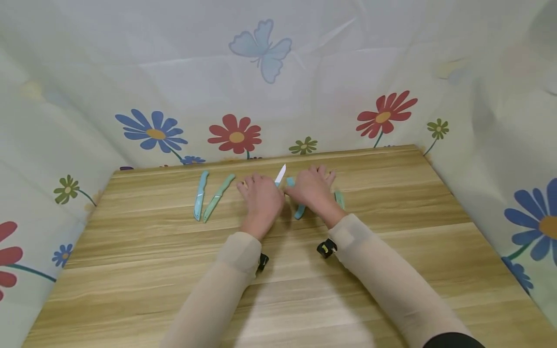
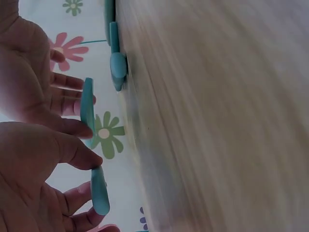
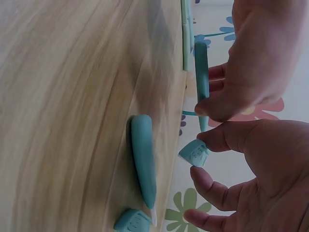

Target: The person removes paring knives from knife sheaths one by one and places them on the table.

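Observation:
My left hand (image 1: 264, 195) pinches the blue handle (image 3: 201, 72) of a paring knife, its bare blade (image 1: 281, 174) pointing away from me. Close beside it, my right hand (image 1: 311, 188) holds a small blue blade cover (image 3: 195, 153) between thumb and fingertip. Both hands are above the table, near its far side. Beneath the right hand lies another blue-handled knife (image 3: 142, 159), its blade mostly hidden. A greenish blade cover (image 1: 339, 199) rests just right of that hand. Left of my hands, a blue sheathed knife (image 1: 200, 195) and a green sheathed knife (image 1: 219, 198) lie side by side.
The wood-grain table (image 1: 287, 299) ends at a pale curtain (image 1: 196, 67) printed with flowers and a butterfly, which also rises along both sides. A black wrist camera (image 1: 326, 248) sits at my right cuff.

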A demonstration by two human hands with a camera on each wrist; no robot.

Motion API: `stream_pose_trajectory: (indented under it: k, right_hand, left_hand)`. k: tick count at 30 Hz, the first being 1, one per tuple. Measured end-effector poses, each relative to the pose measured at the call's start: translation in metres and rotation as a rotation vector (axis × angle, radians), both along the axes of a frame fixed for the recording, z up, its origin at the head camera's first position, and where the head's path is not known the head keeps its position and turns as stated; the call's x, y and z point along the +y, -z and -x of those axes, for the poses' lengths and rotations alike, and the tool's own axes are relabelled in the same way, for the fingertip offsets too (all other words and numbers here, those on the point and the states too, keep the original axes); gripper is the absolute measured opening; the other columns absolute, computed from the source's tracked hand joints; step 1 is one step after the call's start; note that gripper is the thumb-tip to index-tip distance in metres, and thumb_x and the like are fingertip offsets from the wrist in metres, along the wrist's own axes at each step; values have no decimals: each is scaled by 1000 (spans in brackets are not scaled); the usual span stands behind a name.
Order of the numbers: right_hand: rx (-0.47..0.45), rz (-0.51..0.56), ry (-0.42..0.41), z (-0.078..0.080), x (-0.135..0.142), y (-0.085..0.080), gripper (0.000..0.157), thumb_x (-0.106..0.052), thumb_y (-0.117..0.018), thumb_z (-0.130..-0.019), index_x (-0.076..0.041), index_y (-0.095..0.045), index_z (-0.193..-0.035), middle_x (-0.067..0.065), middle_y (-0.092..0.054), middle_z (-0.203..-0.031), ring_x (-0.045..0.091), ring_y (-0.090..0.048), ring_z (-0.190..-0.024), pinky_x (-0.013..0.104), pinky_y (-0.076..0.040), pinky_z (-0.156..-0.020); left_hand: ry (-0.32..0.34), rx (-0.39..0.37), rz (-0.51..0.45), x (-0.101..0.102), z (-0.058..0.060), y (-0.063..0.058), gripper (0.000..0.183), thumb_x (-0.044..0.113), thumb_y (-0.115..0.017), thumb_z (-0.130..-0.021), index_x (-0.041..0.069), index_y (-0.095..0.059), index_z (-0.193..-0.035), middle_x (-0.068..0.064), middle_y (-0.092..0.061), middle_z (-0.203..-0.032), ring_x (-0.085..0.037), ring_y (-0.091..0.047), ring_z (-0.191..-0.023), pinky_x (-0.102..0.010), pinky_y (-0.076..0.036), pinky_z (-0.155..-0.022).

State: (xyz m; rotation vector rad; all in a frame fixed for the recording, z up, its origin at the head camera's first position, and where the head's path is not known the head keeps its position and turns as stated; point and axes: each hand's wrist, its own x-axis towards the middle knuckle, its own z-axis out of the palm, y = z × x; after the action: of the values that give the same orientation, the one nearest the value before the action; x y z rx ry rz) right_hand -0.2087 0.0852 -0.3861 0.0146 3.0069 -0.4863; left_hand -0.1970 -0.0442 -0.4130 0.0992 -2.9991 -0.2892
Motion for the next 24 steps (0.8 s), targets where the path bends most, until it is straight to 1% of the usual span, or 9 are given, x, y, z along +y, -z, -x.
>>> stream_pose_trajectory:
  k: [3, 5, 9, 12, 18, 24]
  right_hand:
    - [-14, -1, 19, 2, -3, 2, 53, -58, -71, -93, -13, -69, -66, 24, -52, -144, 47, -27, -145, 72, -6, -119]
    - [-18, -5, 28, 3, -3, 5, 52, -56, -70, -94, -12, -69, -66, 25, -52, -142, 47, -26, -145, 73, -6, -119]
    - [-26, -16, 47, 6, -3, 10, 50, -53, -69, -94, -12, -69, -66, 25, -53, -139, 46, -28, -144, 72, -8, -118]
    - [-24, -18, 62, 8, -5, 14, 49, -53, -69, -94, -12, -69, -67, 26, -52, -140, 46, -30, -142, 72, -8, -119]
    - [-18, -33, 78, 9, -8, 21, 45, -51, -70, -93, -13, -68, -70, 26, -52, -138, 47, -30, -143, 71, -10, -118]
    - [-34, -67, 89, 8, -10, 25, 43, -50, -69, -94, -13, -68, -71, 28, -48, -146, 47, -26, -147, 70, -10, -118]
  left_hand:
    - [-17, -16, -24, 3, 2, 1, 29, 29, -65, -100, 2, -63, -91, -17, -56, -111, -42, -49, -116, -64, -23, -110]
    - [-23, -23, -39, 4, 3, 2, 27, 28, -66, -99, 3, -63, -88, -17, -56, -109, -41, -50, -114, -63, -23, -109]
    - [-28, -37, -72, 4, 4, 4, 25, 25, -67, -98, 6, -62, -83, -16, -55, -105, -40, -49, -109, -61, -24, -105]
    - [-30, -49, -84, 5, 4, 4, 25, 25, -66, -98, 7, -62, -81, -16, -54, -104, -40, -49, -109, -61, -23, -106]
    - [-30, -74, -77, 6, 3, 5, 30, 31, -72, -95, 7, -62, -81, -16, -55, -105, -40, -49, -110, -59, -25, -105]
    - [-22, -107, -62, 7, 4, 8, 33, 35, -71, -96, 7, -63, -83, -17, -55, -110, -40, -49, -113, -58, -28, -102]
